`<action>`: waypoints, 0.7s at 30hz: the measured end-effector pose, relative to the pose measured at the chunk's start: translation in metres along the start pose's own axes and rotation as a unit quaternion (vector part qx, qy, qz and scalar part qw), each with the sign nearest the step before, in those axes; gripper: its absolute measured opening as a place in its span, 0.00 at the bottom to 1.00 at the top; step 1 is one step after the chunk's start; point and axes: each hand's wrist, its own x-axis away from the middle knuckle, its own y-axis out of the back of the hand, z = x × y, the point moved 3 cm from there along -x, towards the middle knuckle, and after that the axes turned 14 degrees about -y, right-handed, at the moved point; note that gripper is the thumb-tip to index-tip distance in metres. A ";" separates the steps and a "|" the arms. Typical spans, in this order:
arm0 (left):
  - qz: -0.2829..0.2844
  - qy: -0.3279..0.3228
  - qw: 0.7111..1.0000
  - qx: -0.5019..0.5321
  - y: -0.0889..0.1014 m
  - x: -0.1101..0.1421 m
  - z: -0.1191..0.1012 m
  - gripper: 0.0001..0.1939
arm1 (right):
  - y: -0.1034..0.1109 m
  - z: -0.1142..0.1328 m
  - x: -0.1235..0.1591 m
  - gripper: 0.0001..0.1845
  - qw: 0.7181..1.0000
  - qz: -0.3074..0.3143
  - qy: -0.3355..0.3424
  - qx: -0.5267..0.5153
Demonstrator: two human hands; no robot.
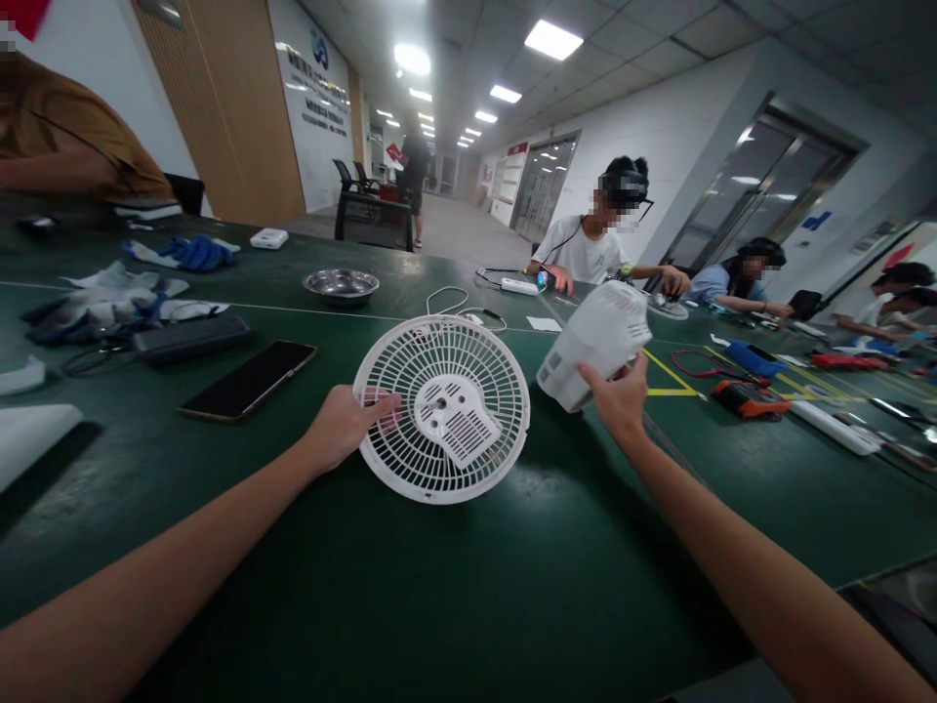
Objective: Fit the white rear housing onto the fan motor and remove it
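Observation:
My left hand (349,422) grips the left rim of a round white fan grille (442,408), its thumb lying over the slats. At the centre of the grille sits a vented white plate with small holes. On the other side, my right hand (619,392) is closed around a white plastic fan base (594,342), which is tilted above the table. Some of the right fingers are hidden behind the base. A white cord (448,293) lies on the table behind the grille.
A phone (249,379), a dark case (191,339), gloves (109,301) and a metal bowl (341,284) lie on the green table to the left. Rightwards are a multimeter (748,396) and a white power strip (835,428). Co-workers sit across and along the table.

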 end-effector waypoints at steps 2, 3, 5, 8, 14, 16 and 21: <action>0.001 -0.005 1.000 -0.017 0.000 -0.001 0.000 0.15 | 0.015 -0.012 -0.017 0.52 0.999 -0.031 -0.015 0.004; -0.002 -0.002 1.000 -0.028 0.000 -0.002 0.001 0.15 | 0.021 -0.017 -0.023 0.52 0.999 -0.041 -0.022 0.013; 0.001 0.010 1.000 -0.021 -0.003 -0.005 0.000 0.15 | 0.026 -0.025 -0.029 0.53 0.997 -0.055 -0.034 0.040; 0.010 0.039 0.999 -0.008 -0.007 -0.010 -0.003 0.14 | 0.027 -0.033 -0.029 0.55 0.994 -0.055 -0.055 0.073; 0.025 0.061 0.998 -0.013 -0.013 -0.018 -0.015 0.10 | 0.028 -0.030 -0.034 0.49 0.998 -0.024 -0.027 0.044; 0.030 0.081 0.996 -0.012 -0.012 -0.019 -0.014 0.10 | 0.031 -0.026 -0.037 0.44 0.998 -0.041 -0.005 0.041; 0.039 0.087 0.995 -0.008 -0.010 -0.020 -0.009 0.11 | 0.034 -0.035 -0.046 0.41 0.999 -0.030 -0.002 -0.036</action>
